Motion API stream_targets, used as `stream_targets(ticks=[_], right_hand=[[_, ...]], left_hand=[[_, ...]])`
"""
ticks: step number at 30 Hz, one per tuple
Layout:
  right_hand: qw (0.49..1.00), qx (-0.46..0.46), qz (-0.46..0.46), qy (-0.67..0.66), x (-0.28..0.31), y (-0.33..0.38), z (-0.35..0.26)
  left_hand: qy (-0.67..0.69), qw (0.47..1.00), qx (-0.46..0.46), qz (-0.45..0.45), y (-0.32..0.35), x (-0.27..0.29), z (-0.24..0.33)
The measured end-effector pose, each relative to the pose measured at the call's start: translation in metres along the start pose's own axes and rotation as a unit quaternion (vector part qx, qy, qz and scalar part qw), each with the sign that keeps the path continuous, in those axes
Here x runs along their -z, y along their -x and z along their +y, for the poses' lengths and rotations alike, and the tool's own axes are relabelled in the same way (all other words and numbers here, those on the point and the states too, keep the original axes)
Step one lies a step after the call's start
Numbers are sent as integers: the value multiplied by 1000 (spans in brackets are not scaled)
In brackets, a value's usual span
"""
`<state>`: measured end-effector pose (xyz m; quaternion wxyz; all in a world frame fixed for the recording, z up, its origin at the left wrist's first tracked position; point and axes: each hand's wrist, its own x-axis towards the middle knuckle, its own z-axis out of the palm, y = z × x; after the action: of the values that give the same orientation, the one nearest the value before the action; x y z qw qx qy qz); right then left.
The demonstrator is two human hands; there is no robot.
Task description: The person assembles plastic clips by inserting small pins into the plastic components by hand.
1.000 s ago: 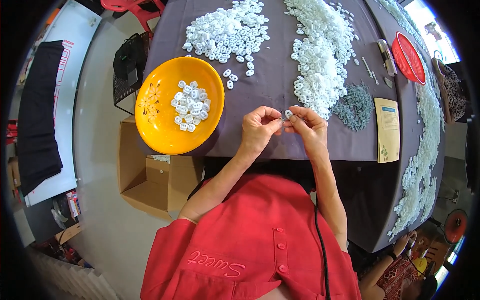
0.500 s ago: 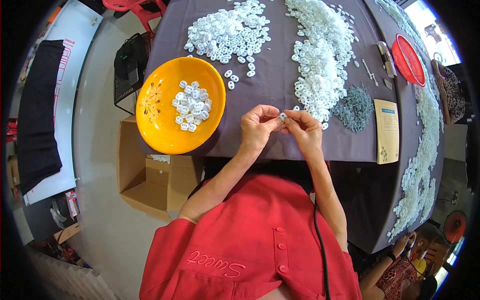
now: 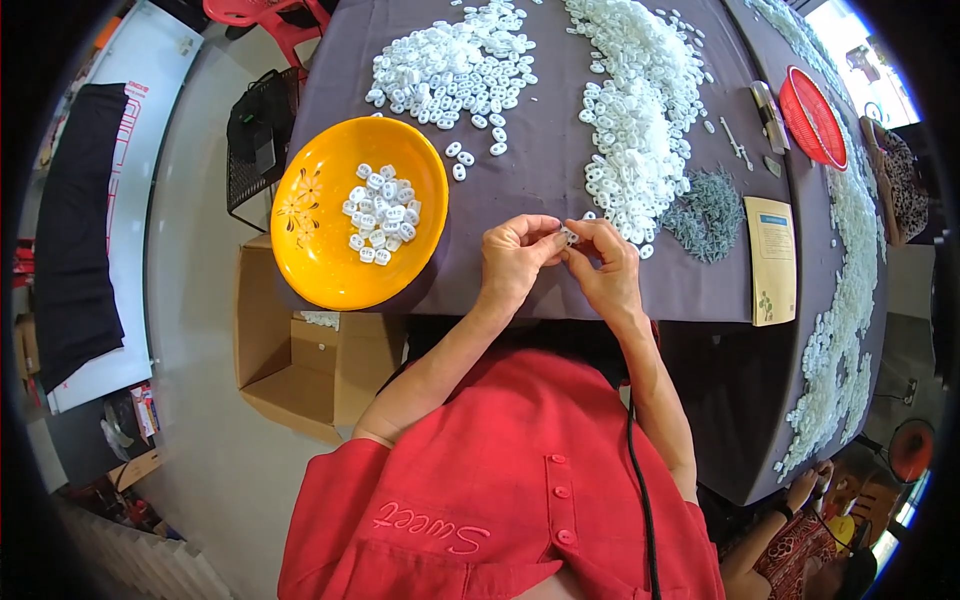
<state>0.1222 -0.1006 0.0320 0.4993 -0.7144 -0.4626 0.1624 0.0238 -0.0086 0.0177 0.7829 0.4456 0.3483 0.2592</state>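
My left hand (image 3: 515,262) and my right hand (image 3: 610,270) meet just over the near edge of the table. Between their fingertips they pinch a small white oval plastic piece (image 3: 570,237) with dark holes, partly covered by the fingers. Just past my right hand lies a long heap of like white pieces (image 3: 635,140). Beside that heap is a tangled pile of thin grey-blue bits (image 3: 706,215). To the left of my left hand, a yellow bowl (image 3: 320,265) with a flower pattern holds several white pieces with dark marks (image 3: 383,215).
Another pile of white pieces (image 3: 450,70) spreads at the far left of the dark tablecloth (image 3: 545,130). A tan booklet (image 3: 770,262) and a red mesh basket (image 3: 812,118) are at right. Below the bowl stands an open cardboard box (image 3: 290,395). At lower right sits another person (image 3: 790,545).
The white piece has turned slightly between my fingertips, and my right fingers have shifted a little around it. Both hands stay in nearly the same place.
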Motion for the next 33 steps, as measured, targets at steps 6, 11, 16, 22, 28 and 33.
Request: stream_targets(ticks=[6, 11, 16, 22, 28, 33], right_hand=[[1000, -1, 15, -6, -4, -1, -8], [997, -6, 12, 82, -9, -3, 0], [998, -15, 11, 58, -9, -1, 1], [998, 3, 1, 63, -5, -2, 1], [997, 25, -1, 69, -5, 0, 3], [996, 35, 10, 82, -7, 2, 5]], left_hand=[[-38, 998, -56, 19, 0, -3, -7], [-72, 993, -89, 27, 1, -5, -7], [-27, 998, -49, 16, 0, -1, -11], [-63, 996, -60, 11, 0, -1, -7], [-11, 999, -26, -16, -2, -1, -2], [-40, 998, -55, -2, -5, 1, -12]])
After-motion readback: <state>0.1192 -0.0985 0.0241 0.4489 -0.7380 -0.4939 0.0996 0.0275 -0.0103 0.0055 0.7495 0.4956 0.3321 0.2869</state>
